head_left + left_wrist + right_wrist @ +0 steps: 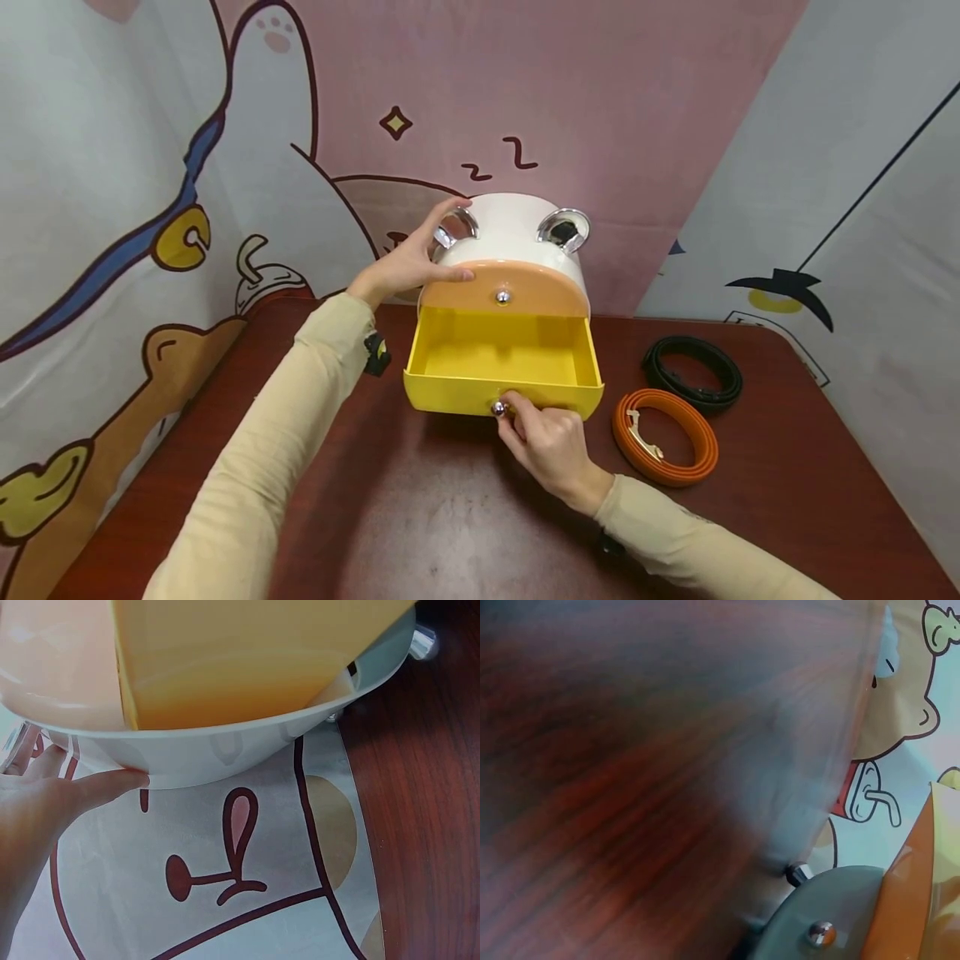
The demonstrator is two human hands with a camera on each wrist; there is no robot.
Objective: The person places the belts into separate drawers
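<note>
1. Stands near the back edge of the counter [465, 517], about midway along it: a white storage box [517, 229] with two silver ears, an orange upper drawer [504, 292] and a yellow lower drawer [504, 367].
2. Already done, to judge from how things lie: yellow lower drawer pulled well out toward the front edge, its inside bare and showing nothing stored.
3. Not opened: orange upper drawer, flush with the box front, its silver knob untouched.
4. Left hand [408, 262]: fingers fairly straight and spread, pressed against the left flank and top of the white storage box by the left ear, steadying rather than gripping; same flat contact seen in the left wrist view, fingertips [112, 781] on the white rim.
5. Right hand [551, 446]: narrow, finger and thumb pinched on the silver knob [497, 408] at the front of the yellow lower drawer.
6. Lying toward the right edge of the counter, outside the drawer: an orange belt [663, 435] coiled nearer the front, a black belt [693, 373] coiled just behind it, the two touching or nearly so.
7. Left to do, as a judgement: belts not yet in the drawer, drawer not yet closed.
</note>
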